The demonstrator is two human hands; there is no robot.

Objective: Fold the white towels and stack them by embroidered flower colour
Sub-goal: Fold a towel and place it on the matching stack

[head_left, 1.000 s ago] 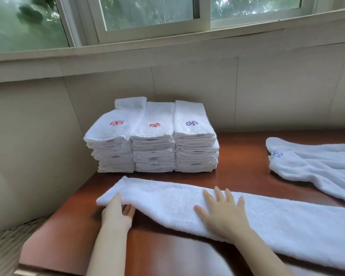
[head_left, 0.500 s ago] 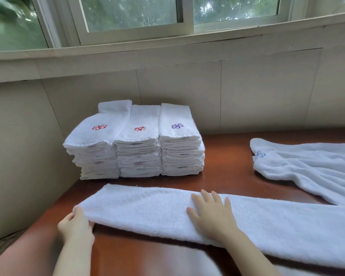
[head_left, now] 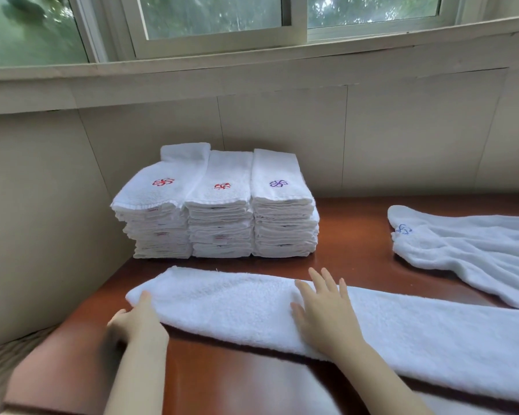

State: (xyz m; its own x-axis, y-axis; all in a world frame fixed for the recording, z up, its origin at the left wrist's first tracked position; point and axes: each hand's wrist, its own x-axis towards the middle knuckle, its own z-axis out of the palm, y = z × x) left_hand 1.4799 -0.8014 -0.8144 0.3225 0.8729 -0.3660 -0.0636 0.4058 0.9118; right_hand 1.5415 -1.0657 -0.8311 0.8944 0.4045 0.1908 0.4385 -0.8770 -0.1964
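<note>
A long white towel [head_left: 237, 307], folded lengthwise into a strip, lies across the front of the brown table [head_left: 351, 265]. My left hand [head_left: 135, 322] grips its left end, thumb on top and fingers under the edge. My right hand [head_left: 324, 313] lies flat on the towel's middle with fingers spread. Three stacks of folded towels stand against the wall: a left stack with a red flower [head_left: 162, 182], a middle stack with a red flower [head_left: 222, 186], and a right stack with a purple flower [head_left: 278, 183].
An unfolded white towel with a blue flower [head_left: 403, 229] lies rumpled at the right of the table. A beige wall and a window sill run behind. The table's left edge drops off beside my left arm.
My left hand slid left along the towel end and now grips it there. The right hand stayed flat on the towel. The camera view shifted slightly.
</note>
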